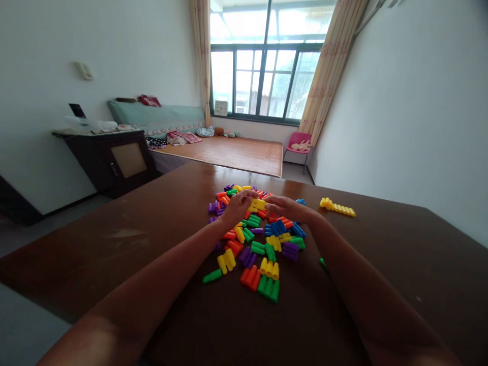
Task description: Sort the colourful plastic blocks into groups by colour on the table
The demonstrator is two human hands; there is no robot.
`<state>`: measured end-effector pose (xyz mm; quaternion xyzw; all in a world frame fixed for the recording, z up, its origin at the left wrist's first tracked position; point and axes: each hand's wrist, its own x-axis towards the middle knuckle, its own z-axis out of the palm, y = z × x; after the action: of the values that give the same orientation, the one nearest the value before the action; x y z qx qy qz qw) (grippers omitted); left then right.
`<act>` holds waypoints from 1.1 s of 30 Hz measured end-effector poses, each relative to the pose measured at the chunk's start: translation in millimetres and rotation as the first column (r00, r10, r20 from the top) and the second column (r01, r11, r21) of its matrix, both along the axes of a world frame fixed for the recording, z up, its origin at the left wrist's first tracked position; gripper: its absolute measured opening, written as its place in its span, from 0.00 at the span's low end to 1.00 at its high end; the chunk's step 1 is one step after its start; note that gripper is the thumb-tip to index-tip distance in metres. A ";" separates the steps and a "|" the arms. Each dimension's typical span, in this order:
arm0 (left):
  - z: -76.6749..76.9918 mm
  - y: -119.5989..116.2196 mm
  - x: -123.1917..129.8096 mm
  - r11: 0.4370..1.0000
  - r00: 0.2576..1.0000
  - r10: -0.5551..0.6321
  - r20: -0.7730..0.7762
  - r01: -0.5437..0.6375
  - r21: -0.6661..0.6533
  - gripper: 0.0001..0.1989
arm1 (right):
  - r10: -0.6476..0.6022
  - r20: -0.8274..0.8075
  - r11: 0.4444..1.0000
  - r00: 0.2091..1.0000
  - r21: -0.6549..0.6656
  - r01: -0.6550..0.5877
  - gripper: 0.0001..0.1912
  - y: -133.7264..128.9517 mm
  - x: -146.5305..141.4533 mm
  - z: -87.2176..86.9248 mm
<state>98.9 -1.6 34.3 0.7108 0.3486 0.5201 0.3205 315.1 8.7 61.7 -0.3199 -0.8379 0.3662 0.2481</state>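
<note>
Over the far part of a pile of plastic building blocks, my left hand (237, 206) and my right hand (287, 208) meet around yellow building blocks (258, 204). My left fingers are curled on the left side of the yellow blocks. From the right, my right fingers and thumb close on the same piece. Below them lie loose tube-shaped blocks: green blocks (251, 221), blue blocks (276, 226), purple blocks (290, 251), red blocks (250, 277) and more yellow blocks (226, 261). The hands hide part of the pile.
A joined row of yellow blocks (337, 207) lies on the brown table (160, 213) to the right. A lone green block (323, 263) is beside my right forearm. Past the table are a bed (236, 152), a pink chair (298, 142) and a dark cabinet (107, 160).
</note>
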 end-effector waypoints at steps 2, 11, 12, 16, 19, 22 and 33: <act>0.0 -1.1 1.9 1.000 0.999 -0.021 0.034 0.021 -0.019 0.14 | 0.014 -0.066 0.997 0.998 -0.075 -0.019 0.19 -1.0 -6.3 -2.4; -7.3 9.6 -9.2 0.985 0.997 -0.027 0.071 0.038 -0.168 0.17 | -0.244 -0.083 0.961 0.966 0.112 0.252 0.17 16.2 9.5 -13.0; -7.2 9.2 -9.9 0.974 0.990 -0.031 0.136 0.060 -0.220 0.19 | -0.249 -0.036 0.961 0.968 0.111 0.252 0.17 18.0 12.9 -14.1; -3.5 3.2 -7.8 0.915 0.952 -0.041 0.303 0.157 -0.372 0.22 | -0.279 0.035 0.938 0.960 0.225 0.264 0.15 15.7 11.4 -12.9; -1.7 1.0 -4.2 0.895 0.930 -0.021 0.368 0.182 -0.408 0.21 | -0.295 -0.080 0.901 0.952 0.309 0.306 0.16 5.0 -5.0 -7.9; -2.0 1.4 -2.1 0.886 0.914 -0.045 0.403 0.223 -0.406 0.21 | -0.183 -0.109 0.906 0.977 0.367 0.211 0.23 -5.0 -21.8 -5.8; 5.4 1.4 -10.9 0.926 0.981 0.020 0.192 0.054 -0.373 0.25 | -0.703 -0.113 0.643 0.702 0.322 0.695 0.17 45.4 110.3 -17.8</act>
<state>88.0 -0.2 39.7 0.5855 0.4033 0.5070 0.4874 425.4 54.1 43.9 -0.5744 -0.7019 0.0877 0.4120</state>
